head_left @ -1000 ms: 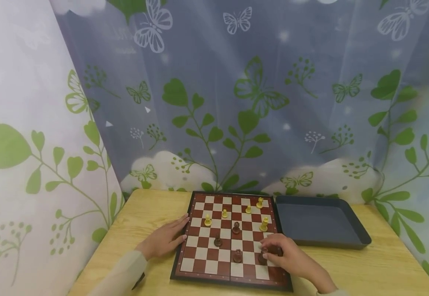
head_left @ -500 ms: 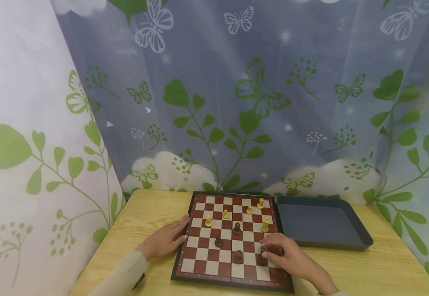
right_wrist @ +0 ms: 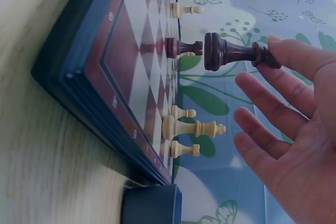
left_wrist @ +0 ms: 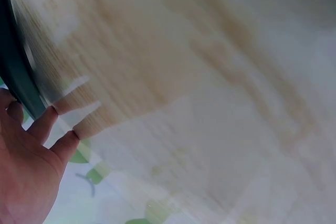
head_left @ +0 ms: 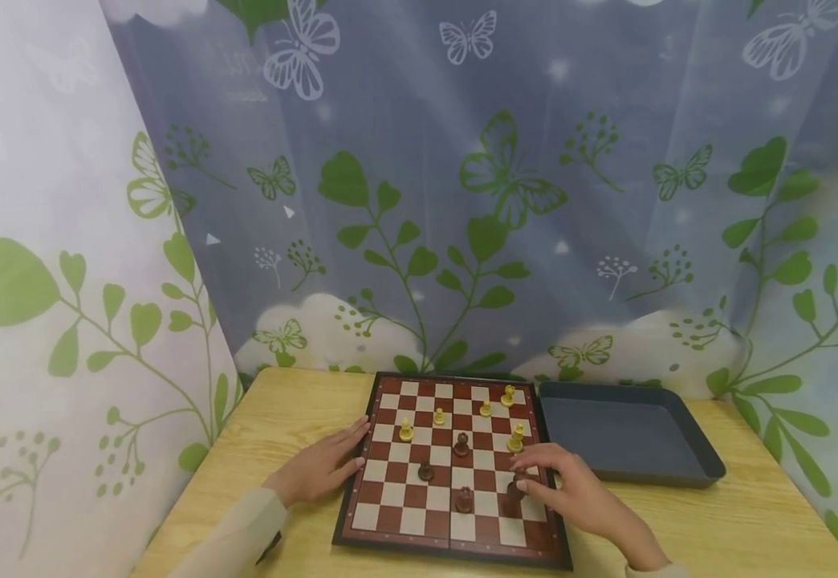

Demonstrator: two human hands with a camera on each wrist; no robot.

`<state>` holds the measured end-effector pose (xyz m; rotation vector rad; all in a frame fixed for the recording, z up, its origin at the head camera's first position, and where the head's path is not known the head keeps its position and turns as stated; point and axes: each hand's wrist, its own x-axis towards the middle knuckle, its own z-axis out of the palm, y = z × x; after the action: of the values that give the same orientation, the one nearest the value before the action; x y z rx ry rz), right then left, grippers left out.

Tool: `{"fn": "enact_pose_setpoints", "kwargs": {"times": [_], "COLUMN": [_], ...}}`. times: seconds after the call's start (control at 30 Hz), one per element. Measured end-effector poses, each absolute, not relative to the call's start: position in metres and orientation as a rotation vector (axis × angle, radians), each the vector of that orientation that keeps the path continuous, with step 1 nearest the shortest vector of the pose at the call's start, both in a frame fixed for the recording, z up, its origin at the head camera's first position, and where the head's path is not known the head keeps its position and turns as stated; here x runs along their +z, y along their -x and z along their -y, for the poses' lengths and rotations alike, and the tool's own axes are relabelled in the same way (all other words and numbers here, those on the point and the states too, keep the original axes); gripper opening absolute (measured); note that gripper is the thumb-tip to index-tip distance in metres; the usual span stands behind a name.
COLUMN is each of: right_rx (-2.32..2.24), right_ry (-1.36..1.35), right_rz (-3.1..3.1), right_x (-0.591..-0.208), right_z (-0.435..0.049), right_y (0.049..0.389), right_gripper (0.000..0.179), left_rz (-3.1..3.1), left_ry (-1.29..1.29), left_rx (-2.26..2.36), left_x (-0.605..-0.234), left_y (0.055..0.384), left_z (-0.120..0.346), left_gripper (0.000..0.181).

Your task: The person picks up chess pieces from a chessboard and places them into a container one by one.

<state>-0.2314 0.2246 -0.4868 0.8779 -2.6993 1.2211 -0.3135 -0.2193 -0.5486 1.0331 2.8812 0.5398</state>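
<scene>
My right hand (head_left: 571,486) pinches a dark brown chess piece (right_wrist: 231,52) by its top between thumb and index finger. In the right wrist view its round base hangs clear of the chessboard (right_wrist: 118,69), and the fingertips hide its head. The other fingers spread loosely. My left hand (head_left: 318,466) lies beside the board's left edge, fingers extended, the fingertips at the black rim. On the board stand a dark rook (head_left: 465,500), two more dark pieces (head_left: 461,444) and several yellow pieces, among them a king (right_wrist: 194,128) near the right side.
A dark grey rectangular tray (head_left: 632,474) sits against the board's right side. Both rest on a light wooden table (head_left: 303,393). Behind rises a patterned curtain (head_left: 419,241) with butterflies and leaves.
My right hand has risen slightly and shifted away from me, lifting the dark chess piece with it. The left hand and the other pieces stay in place.
</scene>
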Motion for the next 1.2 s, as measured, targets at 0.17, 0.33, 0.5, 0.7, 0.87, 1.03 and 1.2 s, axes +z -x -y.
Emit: {"fn": "enact_pose_setpoints", "kwargs": {"times": [0.17,0.33,0.5,0.7,0.87,1.03,1.2], "right_rx": [1.177,1.194,1.204,1.268,1.282,1.240,1.247], "right_ry": [-0.843,-0.822,-0.804,-0.820,-0.760,-0.734,-0.712], "right_rz": [2.682,2.680,2.701,2.673,2.670,2.669,2.662], "right_x": [-0.483,-0.478,-0.472,-0.469,-0.466,-0.461,-0.459], "right_z": [-0.227,-0.230,-0.234,-0.243,-0.254,-0.262,-0.268], "right_y": [0.234,0.235,0.237,0.242,0.243,0.248,0.256], "right_gripper": [0.020,0.024,0.023,0.025,0.022,0.022,0.024], "left_rz": [-2.890,-2.893,-2.895,-2.903,-2.878,-2.896,-2.901], "left_ry": [-1.030,-1.020,-1.019,-1.023,-1.056,-1.057,-1.064], "left_rx": [0.526,0.516,0.505,0.523,0.530,0.529,0.504], "left_x": [-0.547,-0.546,-0.546,-0.548,-0.553,-0.554,-0.553], "left_y": [0.315,0.316,0.319,0.319,0.316,0.316,0.317], "left_z": [0.219,0.220,0.220,0.219,0.217,0.218,0.221], "left_gripper": [0.063,0.063,0.064,0.064,0.064,0.062,0.062]}}
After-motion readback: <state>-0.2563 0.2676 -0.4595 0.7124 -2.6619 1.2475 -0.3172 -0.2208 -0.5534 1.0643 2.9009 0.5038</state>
